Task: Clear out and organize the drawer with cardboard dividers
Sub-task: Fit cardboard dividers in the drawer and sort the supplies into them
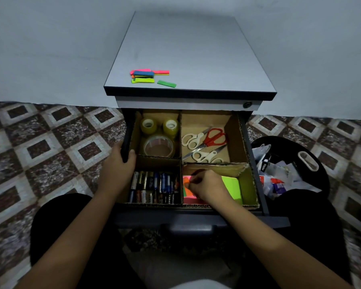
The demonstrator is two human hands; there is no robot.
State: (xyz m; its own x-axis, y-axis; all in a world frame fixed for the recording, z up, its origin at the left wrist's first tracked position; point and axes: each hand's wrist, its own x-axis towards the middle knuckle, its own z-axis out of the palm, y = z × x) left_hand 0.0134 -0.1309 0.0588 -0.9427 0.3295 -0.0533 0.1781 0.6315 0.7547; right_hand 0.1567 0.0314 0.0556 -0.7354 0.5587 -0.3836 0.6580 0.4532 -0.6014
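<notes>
- Head view, drawer (196,217) as the ref: it's pulled out of the grey cabinet (196,49) toward you, between your knees.
- Cardboard dividers (180,134) split the drawer into 4 compartments.
- Your left hand (121,161) grips the drawer's left wall, thumb inside, fingers wrapped over the outside.
- Your right hand (206,185) is in the drawer's near-right compartment, fingers curled, pinching at the orange/pink edge of the sticky notes (231,185). The lime pad shows just right of your knuckles.
- Hands are apart, one on each side of the drawer.
- Far-left compartment: 3 tape rolls (158,146), 2 small yellowish ones behind a bigger clear one.
- Far-right compartment: 3 scissors (214,137), one w/ red handles, 2 w/ white, lying crossed.
- Near-left compartment: batteries (154,184) packed in 2 rows. Labels are too blurred, no brand legible.
- Above the drawer, on the cabinet top: loose neon strips (144,75) in pink, blue, orange and lime, plus one green strip (166,83) just right of the pile.
- Round lock (247,104) sits on the cabinet front, above the drawer's far-right corner.
- Right of the drawer, on the floor: black bin (290,142) w/ paper scraps and packets. One dark packet has white lettering, but it can't be read.
- Patterned tile floor (50,142) lies left and right of the drawer.
</notes>
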